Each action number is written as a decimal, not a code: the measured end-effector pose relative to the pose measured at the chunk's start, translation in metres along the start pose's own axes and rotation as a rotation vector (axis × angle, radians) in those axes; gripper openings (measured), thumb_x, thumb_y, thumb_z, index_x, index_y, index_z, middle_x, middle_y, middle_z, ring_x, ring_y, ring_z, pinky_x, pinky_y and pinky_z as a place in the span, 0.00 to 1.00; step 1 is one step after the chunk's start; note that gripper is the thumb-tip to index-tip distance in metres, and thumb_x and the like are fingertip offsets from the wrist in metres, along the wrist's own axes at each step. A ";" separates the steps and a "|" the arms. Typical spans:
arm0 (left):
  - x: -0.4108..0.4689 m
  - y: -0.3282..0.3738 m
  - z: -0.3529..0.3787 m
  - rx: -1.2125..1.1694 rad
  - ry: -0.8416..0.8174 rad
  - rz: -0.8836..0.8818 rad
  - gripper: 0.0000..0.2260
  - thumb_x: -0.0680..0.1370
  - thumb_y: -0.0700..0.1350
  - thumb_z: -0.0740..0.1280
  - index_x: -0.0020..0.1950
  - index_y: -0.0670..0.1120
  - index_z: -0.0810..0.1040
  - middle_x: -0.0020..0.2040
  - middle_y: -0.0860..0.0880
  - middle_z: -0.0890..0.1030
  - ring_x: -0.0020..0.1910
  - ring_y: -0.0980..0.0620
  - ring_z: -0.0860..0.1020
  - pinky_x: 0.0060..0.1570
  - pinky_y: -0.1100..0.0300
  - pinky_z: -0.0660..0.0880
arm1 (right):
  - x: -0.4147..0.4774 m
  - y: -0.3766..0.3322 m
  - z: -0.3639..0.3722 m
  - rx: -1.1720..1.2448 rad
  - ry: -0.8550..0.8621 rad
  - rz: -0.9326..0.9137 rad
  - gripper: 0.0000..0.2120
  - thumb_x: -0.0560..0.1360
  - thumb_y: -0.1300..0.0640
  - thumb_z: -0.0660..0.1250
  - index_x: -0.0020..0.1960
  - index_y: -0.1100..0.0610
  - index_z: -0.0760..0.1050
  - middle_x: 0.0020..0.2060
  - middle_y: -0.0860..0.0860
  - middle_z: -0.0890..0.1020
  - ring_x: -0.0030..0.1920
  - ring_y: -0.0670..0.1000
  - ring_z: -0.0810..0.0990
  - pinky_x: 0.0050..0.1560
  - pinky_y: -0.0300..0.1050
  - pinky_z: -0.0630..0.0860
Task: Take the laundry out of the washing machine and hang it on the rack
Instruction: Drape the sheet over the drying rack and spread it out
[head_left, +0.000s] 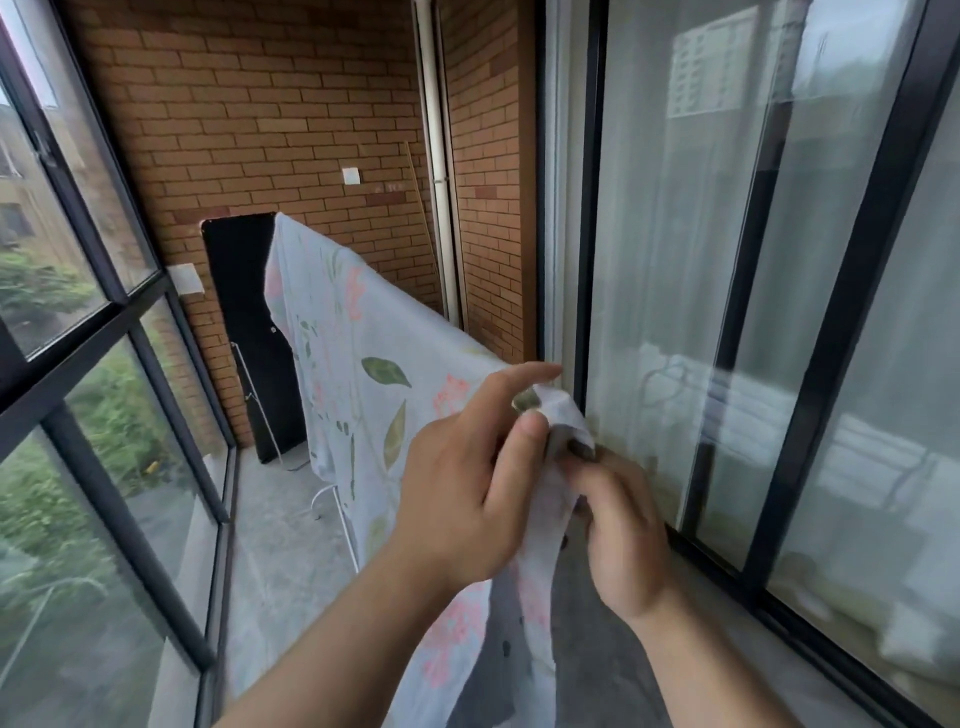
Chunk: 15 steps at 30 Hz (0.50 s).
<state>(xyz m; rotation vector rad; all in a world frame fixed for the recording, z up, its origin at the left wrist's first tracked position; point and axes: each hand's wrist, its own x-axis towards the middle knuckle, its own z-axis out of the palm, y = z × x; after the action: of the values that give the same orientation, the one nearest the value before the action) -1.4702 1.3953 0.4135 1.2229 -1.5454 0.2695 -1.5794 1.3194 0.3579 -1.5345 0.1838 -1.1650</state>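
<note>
Sheet (363, 374) stretches away lengthwise; hands (545, 467) pinch near corner.

Nothing readable here, honestly. No text, labels, brand names or numbers on anything in view, just a flower and leaf print.

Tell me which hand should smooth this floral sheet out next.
Probably left. The left hand pinches the thin white floral fabric sheet on its spread-out side; the right hand holds the corner beside the black-framed glass door.
</note>
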 end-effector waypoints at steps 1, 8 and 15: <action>-0.002 -0.007 0.001 -0.049 -0.011 -0.033 0.17 0.83 0.52 0.53 0.58 0.48 0.79 0.36 0.59 0.77 0.37 0.58 0.79 0.36 0.63 0.71 | -0.001 0.006 0.000 0.076 -0.026 0.117 0.16 0.71 0.46 0.61 0.37 0.59 0.75 0.33 0.59 0.77 0.34 0.57 0.75 0.35 0.53 0.68; -0.036 -0.041 0.013 -0.086 -0.049 -0.243 0.13 0.79 0.61 0.63 0.44 0.52 0.73 0.26 0.52 0.74 0.24 0.55 0.72 0.25 0.62 0.65 | -0.012 0.057 -0.001 0.330 -0.042 0.406 0.22 0.72 0.47 0.53 0.41 0.53 0.85 0.35 0.55 0.83 0.34 0.52 0.79 0.30 0.46 0.72; -0.049 -0.029 0.041 0.109 -0.006 0.288 0.05 0.74 0.45 0.71 0.46 0.47 0.77 0.31 0.56 0.66 0.28 0.58 0.67 0.30 0.67 0.65 | 0.001 0.083 -0.024 0.049 0.083 0.481 0.11 0.65 0.49 0.63 0.40 0.56 0.75 0.32 0.44 0.81 0.37 0.45 0.79 0.41 0.40 0.75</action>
<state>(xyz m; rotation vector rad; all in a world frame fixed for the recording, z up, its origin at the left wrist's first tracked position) -1.4781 1.3803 0.3453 1.0822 -1.7304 0.5438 -1.5587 1.2743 0.2872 -1.3032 0.5441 -0.8402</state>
